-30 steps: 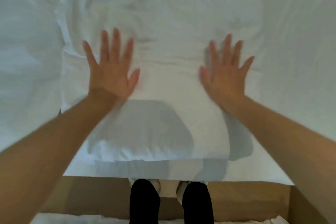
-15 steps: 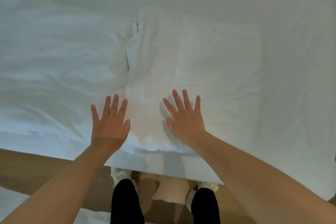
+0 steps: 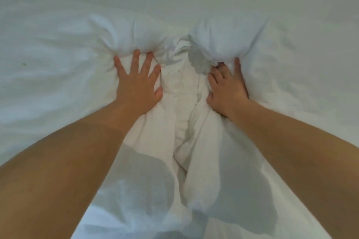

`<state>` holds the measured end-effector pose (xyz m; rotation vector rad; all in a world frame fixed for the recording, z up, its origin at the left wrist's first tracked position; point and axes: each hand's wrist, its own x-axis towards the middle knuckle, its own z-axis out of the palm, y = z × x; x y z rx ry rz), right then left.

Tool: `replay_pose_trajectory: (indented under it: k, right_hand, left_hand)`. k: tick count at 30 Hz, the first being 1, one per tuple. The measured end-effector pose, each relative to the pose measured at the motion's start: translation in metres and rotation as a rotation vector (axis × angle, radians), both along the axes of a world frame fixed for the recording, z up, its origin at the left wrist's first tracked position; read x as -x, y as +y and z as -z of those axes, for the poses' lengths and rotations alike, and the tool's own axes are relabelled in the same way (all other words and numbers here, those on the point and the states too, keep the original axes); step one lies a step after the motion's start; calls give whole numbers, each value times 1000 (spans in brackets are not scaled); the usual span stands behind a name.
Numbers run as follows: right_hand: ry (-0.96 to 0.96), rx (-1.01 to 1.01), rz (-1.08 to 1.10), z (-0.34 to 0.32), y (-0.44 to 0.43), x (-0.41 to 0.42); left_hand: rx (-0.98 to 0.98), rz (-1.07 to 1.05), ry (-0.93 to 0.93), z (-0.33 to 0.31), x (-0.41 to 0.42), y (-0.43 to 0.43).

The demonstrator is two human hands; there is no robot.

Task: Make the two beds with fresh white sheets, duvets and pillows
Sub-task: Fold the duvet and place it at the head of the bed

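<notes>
A white pillow (image 3: 180, 126) lies lengthwise in front of me on the white bed (image 3: 310, 44). Both of my hands press down into its far half, and its filling bulges up beyond my fingers in two puffs. My left hand (image 3: 136, 85) lies flat with its fingers spread. My right hand (image 3: 227, 89) pushes in beside it, its fingertips sunk in the fabric. A deep crease of bunched pillowcase runs between the hands.
Wrinkled white bedding (image 3: 48, 60) spreads to the left of the pillow. Smoother white sheet lies at the back and right. My forearms cast shadows on the pillow's near end. The floor and bed edge are out of view.
My hands have moved forward along the pillow and now push deep into it, so it bunches and puffs up. The view has closed in and the floor has dropped out of sight.
</notes>
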<state>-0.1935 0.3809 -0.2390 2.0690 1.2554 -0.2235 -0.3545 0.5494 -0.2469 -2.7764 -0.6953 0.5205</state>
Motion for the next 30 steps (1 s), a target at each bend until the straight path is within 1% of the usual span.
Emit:
replay_pose_trajectory:
  k: [2, 3, 5, 6, 7, 8, 10, 12, 13, 15, 16, 18, 20, 22, 23, 25, 27, 28, 30]
  right_hand:
    - [32, -27, -22, 5, 7, 2]
    - [57, -58, -67, 5, 19, 8]
    - [48, -107, -157, -1, 39, 15]
    - [21, -91, -177, -4, 43, 12]
    - [0, -46, -174, -5, 43, 7]
    - [-7, 9, -154, -5, 41, 1]
    - [5, 115, -117, -4, 35, -6]
    - [9, 154, -99, -1, 31, -6]
    - [16, 143, -88, 0, 30, -5]
    - [73, 71, -54, -2, 26, 5]
    - [128, 17, -23, -3, 22, 13]
    - [291, -117, 101, -7, 12, 36]
    - [475, -299, 298, -15, 10, 68]
    - [591, -462, 474, -23, 18, 98]
    - [634, -502, 551, -26, 25, 112]
    - [733, -520, 730, -28, 46, 137]
    - [790, -519, 898, -24, 72, 156]
    - [790, -524, 941, -20, 84, 163]
    - [757, -541, 958, -10, 97, 172]
  left_hand:
    - [2, 5, -59, 7, -3, 3]
    - [12, 61, -103, 6, -10, -1]
    - [34, 267, -158, 3, -26, -9]
    - [15, 363, -139, 3, -33, -7]
    - [-14, 411, -93, 3, -38, -2]
    - [-48, 407, -37, 4, -42, 6]
    - [-136, 331, 79, 7, -47, 17]
    - [-175, 252, 132, 10, -53, 11]
    - [-155, 218, 112, 11, -55, 3]
    - [-17, 187, 31, 10, -50, -16]
    - [55, 201, -6, 7, -41, -22]
    - [107, 211, -64, 0, -8, -20]
    - [109, 105, -162, -10, 35, -3]
    - [130, -101, -238, -22, 75, 22]
    - [156, -237, -242, -26, 93, 36]
    - [222, -563, -214, -29, 127, 69]
    - [270, -857, -214, -31, 164, 100]
    - [280, -944, -225, -33, 180, 114]
    - [282, -1006, -250, -32, 205, 139]
